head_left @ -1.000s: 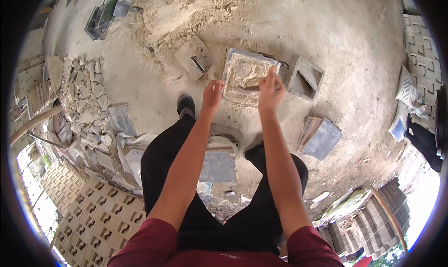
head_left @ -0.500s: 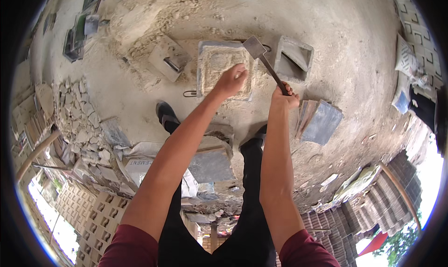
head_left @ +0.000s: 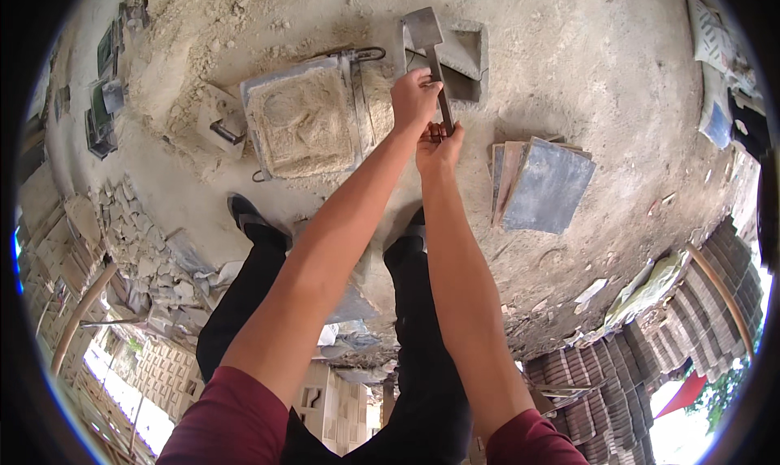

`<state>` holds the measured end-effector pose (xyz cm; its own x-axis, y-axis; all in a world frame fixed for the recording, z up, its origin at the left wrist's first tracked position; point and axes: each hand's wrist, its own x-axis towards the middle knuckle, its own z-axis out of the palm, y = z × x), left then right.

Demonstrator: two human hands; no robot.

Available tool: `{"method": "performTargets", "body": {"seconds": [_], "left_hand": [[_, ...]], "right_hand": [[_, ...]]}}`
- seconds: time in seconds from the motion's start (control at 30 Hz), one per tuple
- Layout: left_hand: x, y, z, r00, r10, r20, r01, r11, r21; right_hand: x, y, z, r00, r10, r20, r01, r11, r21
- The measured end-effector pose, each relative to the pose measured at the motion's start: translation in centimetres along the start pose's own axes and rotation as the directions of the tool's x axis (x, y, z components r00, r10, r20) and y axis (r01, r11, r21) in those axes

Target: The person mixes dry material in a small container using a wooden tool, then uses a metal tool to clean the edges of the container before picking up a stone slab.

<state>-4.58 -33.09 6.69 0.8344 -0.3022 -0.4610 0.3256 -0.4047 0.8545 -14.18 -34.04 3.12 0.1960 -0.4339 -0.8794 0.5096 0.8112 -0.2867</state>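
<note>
My right hand [head_left: 439,149] is closed round the lower end of the handle of a flat metal paddle with a squarish blade [head_left: 422,29]. Higher up the same handle, my left hand [head_left: 415,101] is curled with its fingertips on the shaft. The blade points away from me, over the far left corner of a grey rectangular box [head_left: 484,65] with a slanting piece inside. To the left of both hands lies a square metal-rimmed mould [head_left: 252,132] filled with pale, uneven powder [head_left: 296,123].
Left of the mould is a plate with a handle [head_left: 218,119], in loose powder. Flat grey and brown slabs [head_left: 548,190] are stacked at right. Broken rubble [head_left: 130,237] lies at left, dark metal frames [head_left: 101,115] beyond it. Roof-tile-like stacks [head_left: 569,375] stand at lower right.
My left hand has come off the powder-filled mould to the paddle's handle. The paddle has swung more upright, over the grey box. The view has shifted rightward.
</note>
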Motion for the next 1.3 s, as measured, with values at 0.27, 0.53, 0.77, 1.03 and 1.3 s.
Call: {"method": "performTargets", "body": {"seconds": [0.27,0.53,0.77,1.03,1.3], "left_hand": [[-8.2,-5.1,-16.2,0.91,-0.35,0.222,0.389,0.907,-0.164],[-32.9,-22.7,-38.1,0.731,-0.373,-0.572,0.432,0.901,-0.035],[-42.5,-29.1,-35.4,0.687,-0.713,-0.14,0.726,0.662,0.187],[-43.3,-34.9,-32.5,0.59,-0.587,-0.555,0.701,0.713,-0.009],[-40.0,-27.4,-32.6,0.789,-0.34,-0.511,0.425,0.903,0.055]], "right_hand": [[-2.1,0.0,-3.3,0.979,0.205,-0.004,-0.189,0.893,-0.409],[-13.8,3.3,-12.2,0.94,0.311,0.14,0.128,0.06,-0.99],[-22.6,8.1,-28.0,0.985,0.154,0.078,0.162,-0.676,-0.719],[-25.9,12.3,-33.1,0.927,0.059,0.369,0.336,-0.567,-0.752],[-25.2,10.2,-32.1,0.897,-0.028,0.441,0.366,-0.512,-0.777]]}}
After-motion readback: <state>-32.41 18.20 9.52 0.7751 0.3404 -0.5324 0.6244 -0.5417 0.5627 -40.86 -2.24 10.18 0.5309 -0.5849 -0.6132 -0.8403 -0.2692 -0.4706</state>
